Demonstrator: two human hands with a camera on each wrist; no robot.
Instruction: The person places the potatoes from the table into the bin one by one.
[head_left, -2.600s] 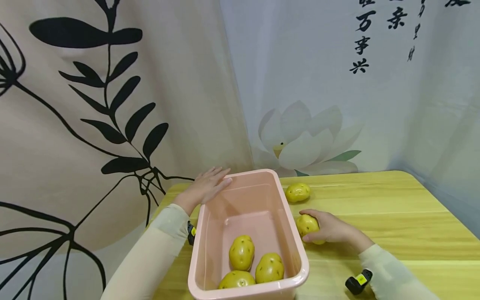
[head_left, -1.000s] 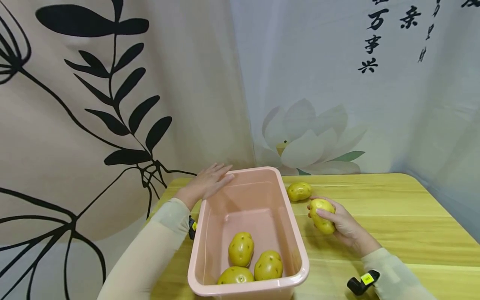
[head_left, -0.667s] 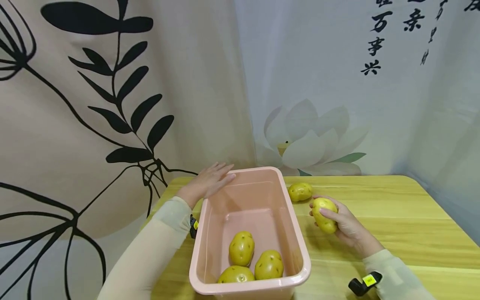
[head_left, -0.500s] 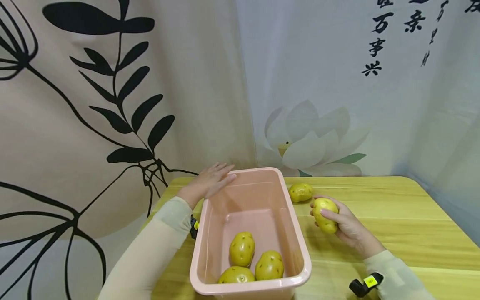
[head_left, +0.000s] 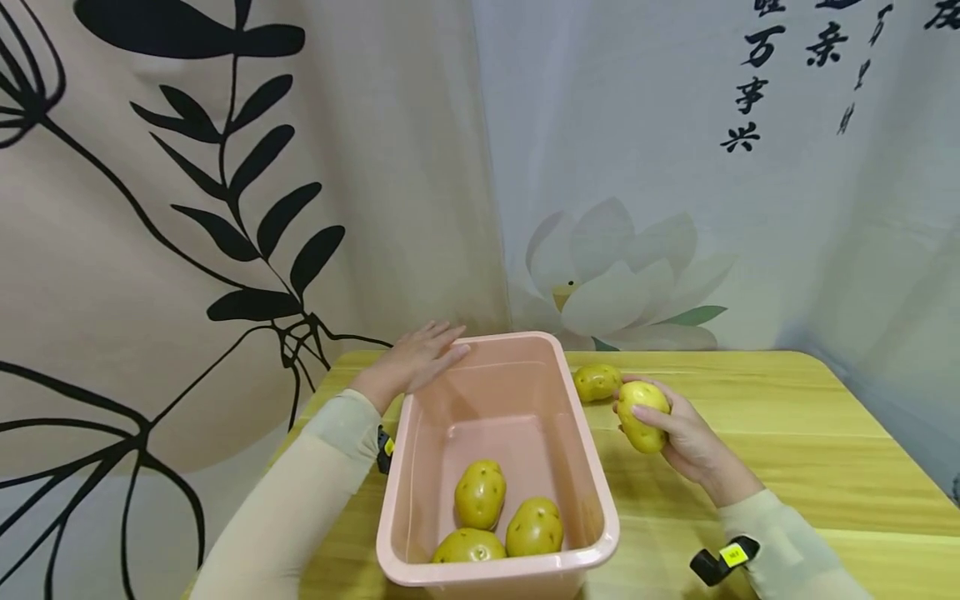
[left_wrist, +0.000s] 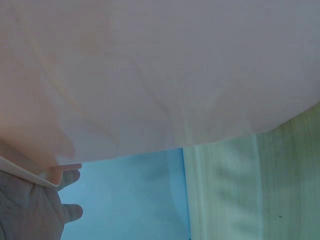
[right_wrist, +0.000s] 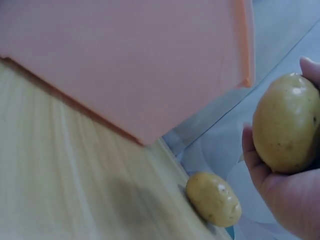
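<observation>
My right hand (head_left: pixel 686 429) grips a yellow potato (head_left: pixel 642 417) above the table, to the right of a pink plastic basin (head_left: pixel 607 533). Thumb and fingers wrap the held potato (right_wrist: pixel 286 122) in the right wrist view. My left hand (head_left: pixel 412 362) rests on the basin's far left corner, its fingers extended over the rim. In the left wrist view, part of that left hand (left_wrist: pixel 32 210) shows under the rim at the lower left. Three potatoes lie in the basin's near end, one being a potato (head_left: pixel 480 493) behind the other two.
Another potato (head_left: pixel 597 382) lies on the wooden table (head_left: pixel 787 450) just right of the basin's far end. A curtain (head_left: pixel 397 167) with printed plants hangs behind the table. Black wrist cameras sit at both sleeves, one being the right wrist camera (head_left: pixel 723 560).
My right hand has lifted the potato off the table beside the basin and turned it upward, then moved slightly farther back. The left hand stays on the rim.
</observation>
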